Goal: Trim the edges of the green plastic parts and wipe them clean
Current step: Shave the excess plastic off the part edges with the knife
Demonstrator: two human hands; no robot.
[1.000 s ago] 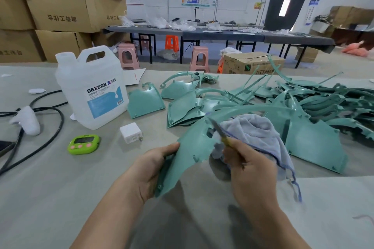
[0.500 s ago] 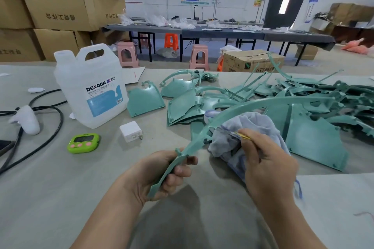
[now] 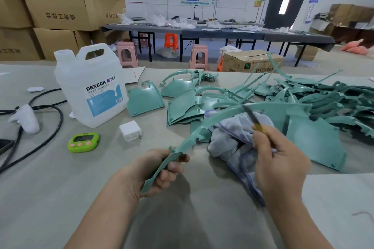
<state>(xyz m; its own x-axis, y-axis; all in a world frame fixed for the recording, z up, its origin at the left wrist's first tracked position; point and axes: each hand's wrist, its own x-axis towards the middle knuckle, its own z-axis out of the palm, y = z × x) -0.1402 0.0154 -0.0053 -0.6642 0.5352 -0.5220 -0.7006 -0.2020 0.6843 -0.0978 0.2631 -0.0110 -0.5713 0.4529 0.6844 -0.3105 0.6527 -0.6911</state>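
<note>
My left hand (image 3: 162,170) grips the near end of a long curved green plastic part (image 3: 202,127), held edge-on above the table and arching away to the right. My right hand (image 3: 281,159) pinches a thin trimming knife (image 3: 251,116) with a yellow handle, its dark blade lying against the part's upper edge. The same hand also holds a grey-blue cloth (image 3: 234,137), which hangs bunched beneath the part. More green parts lie in a small stack (image 3: 182,105) at the centre and a big tangled pile (image 3: 332,99) to the right.
A white DEXCON jug (image 3: 91,89) stands at the left, with a white charger (image 3: 130,130) and a green timer (image 3: 83,142) nearer me. Black cables (image 3: 50,123) and a white controller (image 3: 26,118) lie at the far left. Cardboard boxes (image 3: 56,8) stand behind the table.
The green part has turned from showing its broad face to edge-on in my left hand. My right hand lifted the knife out of the cloth and brought the blade onto the part's edge.
</note>
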